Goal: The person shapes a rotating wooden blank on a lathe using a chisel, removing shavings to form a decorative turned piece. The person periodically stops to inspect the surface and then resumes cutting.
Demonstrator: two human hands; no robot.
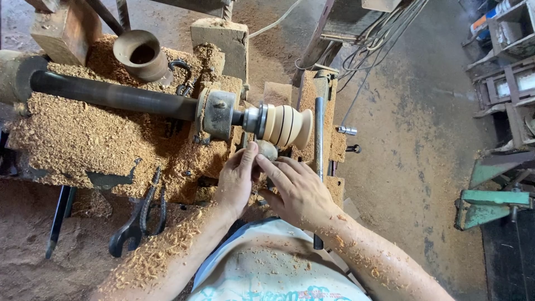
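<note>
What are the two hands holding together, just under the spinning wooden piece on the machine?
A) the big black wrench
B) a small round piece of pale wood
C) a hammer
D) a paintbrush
B: the left hand and right hand meet around a small round pale wood piece, just below the turned workpiece on the lathe.

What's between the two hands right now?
A small pale wooden piece, pinched between left hand and right hand, just below the turned workpiece in the head view.

Both hands, the left hand [237, 181] and right hand [298, 192], hold a small wooden piece [268, 149] under the grooved workpiece [288, 126] on the lathe [217, 113].
</note>
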